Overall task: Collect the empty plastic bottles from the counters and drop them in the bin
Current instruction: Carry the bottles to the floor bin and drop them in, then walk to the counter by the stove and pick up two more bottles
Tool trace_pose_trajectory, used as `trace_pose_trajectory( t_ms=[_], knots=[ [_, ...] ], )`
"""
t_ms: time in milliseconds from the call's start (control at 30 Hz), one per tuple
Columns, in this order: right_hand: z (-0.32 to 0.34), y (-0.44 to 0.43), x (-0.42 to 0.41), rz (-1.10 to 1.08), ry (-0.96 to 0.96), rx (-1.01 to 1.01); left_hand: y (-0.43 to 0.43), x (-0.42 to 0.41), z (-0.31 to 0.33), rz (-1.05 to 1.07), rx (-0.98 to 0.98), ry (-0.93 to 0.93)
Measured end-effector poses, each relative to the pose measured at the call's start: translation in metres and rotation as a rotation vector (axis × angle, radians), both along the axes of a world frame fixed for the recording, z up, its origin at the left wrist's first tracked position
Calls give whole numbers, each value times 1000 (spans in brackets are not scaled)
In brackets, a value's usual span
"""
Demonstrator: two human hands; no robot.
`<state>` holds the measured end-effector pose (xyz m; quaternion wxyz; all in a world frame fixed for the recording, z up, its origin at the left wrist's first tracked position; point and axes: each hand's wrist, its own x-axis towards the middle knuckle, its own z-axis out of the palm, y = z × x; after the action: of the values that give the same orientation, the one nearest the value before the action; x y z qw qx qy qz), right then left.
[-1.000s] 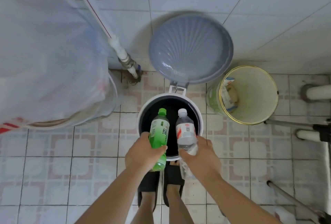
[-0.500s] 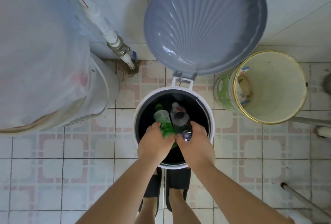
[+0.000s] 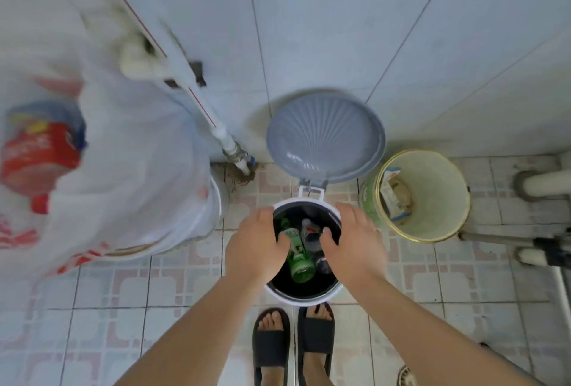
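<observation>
A white pedal bin (image 3: 304,295) with a black inside stands on the tiled floor, its grey lid (image 3: 326,135) tipped up against the wall. Inside it lie a green bottle (image 3: 297,254) and a clear bottle (image 3: 311,234) with a red label. My left hand (image 3: 256,246) hovers over the bin's left rim, fingers spread, holding nothing. My right hand (image 3: 355,243) hovers over the right rim, also spread and holding nothing. Both hands are above the bottles and apart from them.
A cream bucket (image 3: 423,195) with a packet inside stands right of the bin. A large container draped in a white plastic bag (image 3: 123,175) fills the left. A white pipe (image 3: 216,129) runs down the wall. Metal legs (image 3: 500,239) lie at right. My sandalled feet (image 3: 293,342) stand before the bin.
Both hands let go of the green and clear bottles, which now lie in the bin. The hands have lifted and spread apart, and the view has pulled back upward.
</observation>
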<state>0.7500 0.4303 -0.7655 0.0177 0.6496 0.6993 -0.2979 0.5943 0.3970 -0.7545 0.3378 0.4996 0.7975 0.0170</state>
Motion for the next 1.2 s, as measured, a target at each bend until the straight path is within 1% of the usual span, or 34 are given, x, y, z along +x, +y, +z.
trace_pose_trajectory(
  t_ms=[67, 133, 200, 333, 467, 567, 700, 800, 1000, 1200],
  knots=[
    [38, 16, 0, -2, 9, 45, 15, -9, 40, 8, 45, 30],
    [79, 29, 1, -6, 31, 111, 27, -15, 83, 12, 138, 75],
    [153, 37, 5, 14, 40, 222, 33, -21, 155, -37, 295, 141],
    [184, 45, 7, 64, 13, 227, 41, -25, 187, -47, 345, 169],
    [271, 51, 12, 103, 59, 354, 41, -21, 268, -66, 456, 171],
    [334, 67, 18, 145, 33, 489, 52, -17, 329, -95, 558, 181],
    [420, 74, 27, 106, 66, 648, 59, -6, 416, -115, 724, 199],
    [474, 71, 37, 74, 54, 724, 62, 3, 473, -147, 838, 208],
    [550, 47, 56, -7, -6, 835, 59, 14, 548, -233, 985, 205],
    [595, -4, 70, -168, -106, 963, 41, 22, 587, -460, 1062, 198]
  ],
)
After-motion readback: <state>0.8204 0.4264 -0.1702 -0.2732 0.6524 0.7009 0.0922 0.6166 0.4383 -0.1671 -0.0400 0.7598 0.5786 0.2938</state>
